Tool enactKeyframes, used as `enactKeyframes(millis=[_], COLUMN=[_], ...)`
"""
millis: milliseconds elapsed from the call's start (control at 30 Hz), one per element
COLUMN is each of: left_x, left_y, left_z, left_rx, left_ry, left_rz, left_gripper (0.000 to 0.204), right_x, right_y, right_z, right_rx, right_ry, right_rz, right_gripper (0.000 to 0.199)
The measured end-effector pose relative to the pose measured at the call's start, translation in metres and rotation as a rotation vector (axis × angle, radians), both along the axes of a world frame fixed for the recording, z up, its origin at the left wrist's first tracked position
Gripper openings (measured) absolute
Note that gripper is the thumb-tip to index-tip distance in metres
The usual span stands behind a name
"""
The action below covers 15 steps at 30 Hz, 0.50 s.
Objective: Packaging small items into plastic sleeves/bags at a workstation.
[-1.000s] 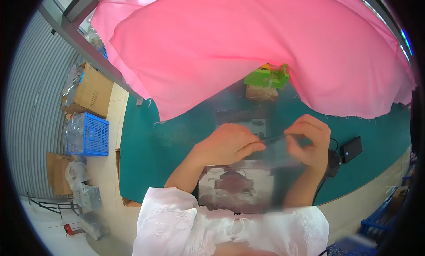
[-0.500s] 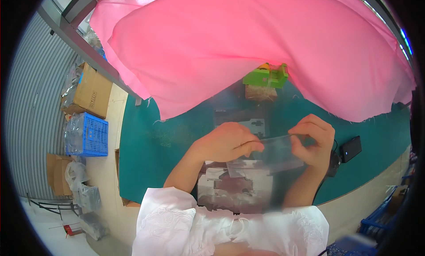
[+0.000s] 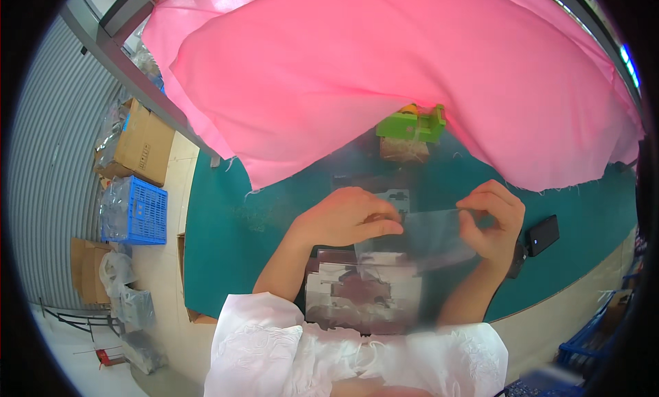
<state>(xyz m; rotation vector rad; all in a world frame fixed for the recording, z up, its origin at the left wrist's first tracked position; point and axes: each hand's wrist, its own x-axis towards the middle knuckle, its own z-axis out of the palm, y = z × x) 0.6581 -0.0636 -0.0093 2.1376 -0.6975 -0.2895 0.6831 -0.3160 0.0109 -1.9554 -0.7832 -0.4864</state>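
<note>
A thin clear plastic film (image 3: 436, 240) hangs between my two hands over the green table. My left hand (image 3: 350, 217) has its thumb and forefinger close together at the film's left edge. The film's upper right corner is pinched between the thumb and forefinger of my right hand (image 3: 493, 218). Below and partly behind the film lies a stack of flat pieces with white and maroon shapes (image 3: 360, 294), close to my body. Just beyond my left fingertips is a pale grey piece with dark cut-outs (image 3: 396, 199).
A green tape dispenser (image 3: 412, 126) sits on a brownish block at the far side, under the draped pink cloth (image 3: 309, 74). A black phone-like device (image 3: 543, 236) lies right of my right hand. On the floor at left are a blue crate (image 3: 147, 212) and a cardboard box (image 3: 144, 143).
My right hand has shifted slightly right with its corner of the film. My left hand has moved a little left, so the hands are farther apart.
</note>
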Motion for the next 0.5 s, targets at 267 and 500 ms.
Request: enactKeyframes(millis=[267,500], left_x=[0.003,0.005], left_y=[0.004,0.014], left_z=[-0.005,-0.008], left_rx=[-0.077,-0.079], left_ry=[-0.004,0.011], left_rz=[-0.114,-0.212], left_gripper=[0.019,0.018], right_x=[0.000,0.002], right_y=[0.002,0.003], right_z=[0.001,0.001], right_rx=[0.009,0.040], right_ry=[-0.008,-0.046], right_rz=[0.017,0.012], right_gripper=[0.019,0.021])
